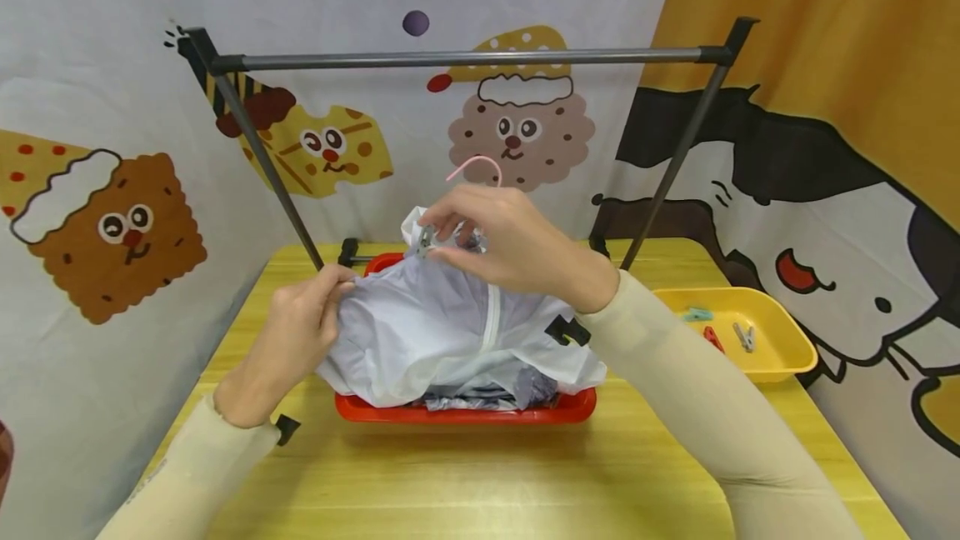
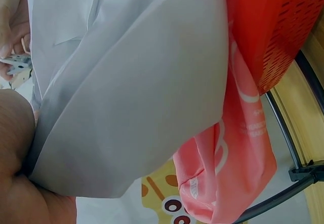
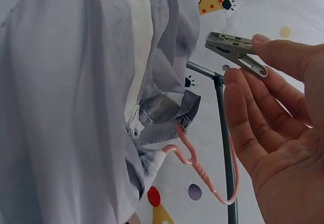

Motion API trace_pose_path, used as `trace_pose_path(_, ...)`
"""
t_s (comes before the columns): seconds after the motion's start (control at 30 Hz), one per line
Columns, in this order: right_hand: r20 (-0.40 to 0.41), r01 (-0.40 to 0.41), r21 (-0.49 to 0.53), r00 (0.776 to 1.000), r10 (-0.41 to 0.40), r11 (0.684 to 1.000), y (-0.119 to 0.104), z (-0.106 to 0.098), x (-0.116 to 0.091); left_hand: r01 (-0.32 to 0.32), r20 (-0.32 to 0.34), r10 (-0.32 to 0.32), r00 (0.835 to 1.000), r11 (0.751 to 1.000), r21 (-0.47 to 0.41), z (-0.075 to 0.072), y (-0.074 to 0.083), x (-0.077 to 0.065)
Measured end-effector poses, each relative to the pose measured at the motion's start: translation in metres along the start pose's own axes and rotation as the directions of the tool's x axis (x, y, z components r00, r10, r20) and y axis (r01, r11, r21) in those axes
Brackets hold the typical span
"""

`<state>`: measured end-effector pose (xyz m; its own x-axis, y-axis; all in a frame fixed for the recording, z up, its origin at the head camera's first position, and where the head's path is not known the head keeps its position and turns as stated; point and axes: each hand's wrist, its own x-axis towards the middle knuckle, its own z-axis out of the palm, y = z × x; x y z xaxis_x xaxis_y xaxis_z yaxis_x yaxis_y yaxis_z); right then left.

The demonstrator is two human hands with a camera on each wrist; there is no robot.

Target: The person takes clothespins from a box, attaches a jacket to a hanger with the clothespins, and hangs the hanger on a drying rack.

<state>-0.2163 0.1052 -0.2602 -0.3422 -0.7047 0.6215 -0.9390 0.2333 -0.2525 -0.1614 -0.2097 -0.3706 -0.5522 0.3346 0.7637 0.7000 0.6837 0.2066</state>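
Note:
My left hand pinches the edge of a pale grey-white zip jacket at its left side. In my right hand, a grey clothespin is held between thumb and fingers, close to the jacket's collar but apart from it in the right wrist view. A pink hanger comes out through the collar, its hook free. The jacket is draped over a red basket, hiding much of it. In the left wrist view the jacket covers the left fingertips.
A drying rack with a grey top bar stands behind the basket. At the right, a yellow tray holds a teal clothespin, a red one and a grey one. Pink printed cloth hangs beside the basket.

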Motion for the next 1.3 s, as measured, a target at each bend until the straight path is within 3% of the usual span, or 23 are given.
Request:
trace_pose_path(0.9,0.035,-0.078,0.195,0.997,0.072,0.978,-0.005,0.017,0.027,-0.113,0.010,0.112,0.994,0.993,0.035,-0.003,0.004,0.003)
trace_pose_path(1.3,0.015,-0.012,0.210,1.000,0.009,0.978,-0.008,0.020,0.027,-0.144,0.006,0.144,0.990,0.989,0.034,-0.002,0.006,0.004)
